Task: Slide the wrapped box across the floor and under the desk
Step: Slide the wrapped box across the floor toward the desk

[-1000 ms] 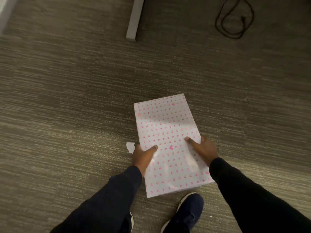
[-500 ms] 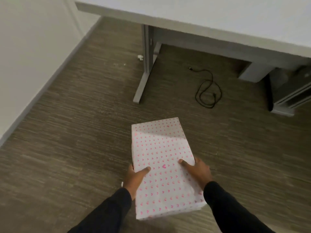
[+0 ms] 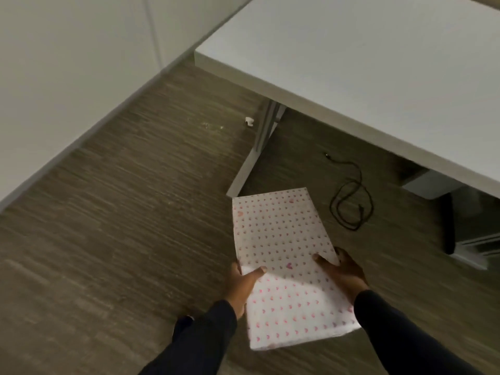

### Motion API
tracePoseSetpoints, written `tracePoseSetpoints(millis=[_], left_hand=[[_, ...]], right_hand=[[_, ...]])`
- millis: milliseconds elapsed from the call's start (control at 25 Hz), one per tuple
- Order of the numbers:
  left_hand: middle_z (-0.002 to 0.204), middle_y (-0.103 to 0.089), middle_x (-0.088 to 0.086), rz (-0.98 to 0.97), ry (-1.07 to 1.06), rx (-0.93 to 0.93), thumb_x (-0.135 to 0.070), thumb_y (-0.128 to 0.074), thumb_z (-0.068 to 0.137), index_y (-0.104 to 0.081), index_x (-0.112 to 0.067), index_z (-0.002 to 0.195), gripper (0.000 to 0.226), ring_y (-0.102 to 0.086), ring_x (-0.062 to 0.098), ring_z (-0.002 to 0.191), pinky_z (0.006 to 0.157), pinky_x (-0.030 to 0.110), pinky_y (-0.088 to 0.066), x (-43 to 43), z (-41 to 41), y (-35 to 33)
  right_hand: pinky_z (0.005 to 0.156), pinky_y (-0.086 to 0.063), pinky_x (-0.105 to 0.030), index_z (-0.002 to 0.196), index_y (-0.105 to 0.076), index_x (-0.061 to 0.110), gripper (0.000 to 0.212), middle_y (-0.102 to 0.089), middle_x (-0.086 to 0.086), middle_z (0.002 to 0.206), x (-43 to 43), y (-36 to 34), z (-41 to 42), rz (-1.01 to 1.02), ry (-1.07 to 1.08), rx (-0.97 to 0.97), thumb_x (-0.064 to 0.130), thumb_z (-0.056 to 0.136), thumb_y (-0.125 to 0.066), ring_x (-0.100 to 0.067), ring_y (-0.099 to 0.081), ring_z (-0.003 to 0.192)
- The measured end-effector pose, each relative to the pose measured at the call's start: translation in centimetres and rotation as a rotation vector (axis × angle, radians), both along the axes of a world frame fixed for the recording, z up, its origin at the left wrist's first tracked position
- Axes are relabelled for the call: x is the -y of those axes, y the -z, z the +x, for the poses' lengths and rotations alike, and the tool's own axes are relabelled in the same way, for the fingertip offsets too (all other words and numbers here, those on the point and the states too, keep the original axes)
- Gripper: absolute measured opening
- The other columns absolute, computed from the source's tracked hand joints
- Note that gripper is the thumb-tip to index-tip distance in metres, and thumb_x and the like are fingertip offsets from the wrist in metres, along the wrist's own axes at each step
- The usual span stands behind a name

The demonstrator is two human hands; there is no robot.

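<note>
Box (image 3: 284, 263) has closed on the counter (image 3: 365, 77); its far edge now sits beside the counter leg (image 3: 254, 161), lower centre of frame, on the carpet (image 3: 121, 239). I have left hand (image 3: 242, 286) and right hand (image 3: 342, 274) clamped on its sides, thumbs on top. Black cable (image 3: 351, 204) lies right of it.
</note>
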State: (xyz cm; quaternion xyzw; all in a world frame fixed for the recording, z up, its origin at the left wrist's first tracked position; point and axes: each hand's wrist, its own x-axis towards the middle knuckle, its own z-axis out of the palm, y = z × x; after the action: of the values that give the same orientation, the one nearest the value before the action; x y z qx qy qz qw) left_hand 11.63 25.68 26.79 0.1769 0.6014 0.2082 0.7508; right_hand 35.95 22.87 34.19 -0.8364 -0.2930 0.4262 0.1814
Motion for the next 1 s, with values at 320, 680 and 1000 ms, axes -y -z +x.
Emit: tracePoseSetpoints(millis=[320, 680, 1000], left_hand=[[0.128, -0.066, 0.004, 0.091, 0.097, 0.038, -0.05, -0.083, 0.079, -0.051, -0.037, 0.129, 0.06, -0.064, 0.031, 0.116, 0.099, 0.054, -0.054, -11.5, 3.8, 12.2], [0.139, -0.059, -0.005, 0.377, -0.008, 0.067, -0.056, -0.088, 0.068, -0.034, -0.043, 0.15, 0.1, -0.06, 0.023, 0.125, 0.103, 0.057, -0.053, -20.5, 14.8, 27.8], [0.141, -0.058, -0.005, 0.517, -0.057, 0.043, -0.063, -0.09, 0.06, -0.035, -0.045, 0.15, 0.107, -0.06, 0.024, 0.127, 0.103, 0.058, -0.053, -27.8, 19.7, 34.1]], right_hand=[[0.096, -0.054, -0.047, 0.14, -0.053, 0.026, 0.08, -0.065, -0.005, 0.129, -11.4, 13.4, 3.7, 0.02, -0.013, 0.114, 0.068, 0.075, -0.074, -0.03, -0.064, 0.109], [0.092, -0.048, -0.038, 0.141, -0.053, 0.025, 0.079, -0.064, -0.003, 0.131, -21.4, 28.2, 14.5, 0.124, -0.066, 0.137, 0.066, 0.076, -0.074, -0.027, -0.061, 0.11], [0.091, -0.055, -0.049, 0.143, -0.048, 0.031, 0.096, -0.066, 0.002, 0.126, -28.6, 35.1, 20.0, 0.234, -0.134, 0.141, 0.084, 0.065, -0.068, -0.021, -0.066, 0.102]])
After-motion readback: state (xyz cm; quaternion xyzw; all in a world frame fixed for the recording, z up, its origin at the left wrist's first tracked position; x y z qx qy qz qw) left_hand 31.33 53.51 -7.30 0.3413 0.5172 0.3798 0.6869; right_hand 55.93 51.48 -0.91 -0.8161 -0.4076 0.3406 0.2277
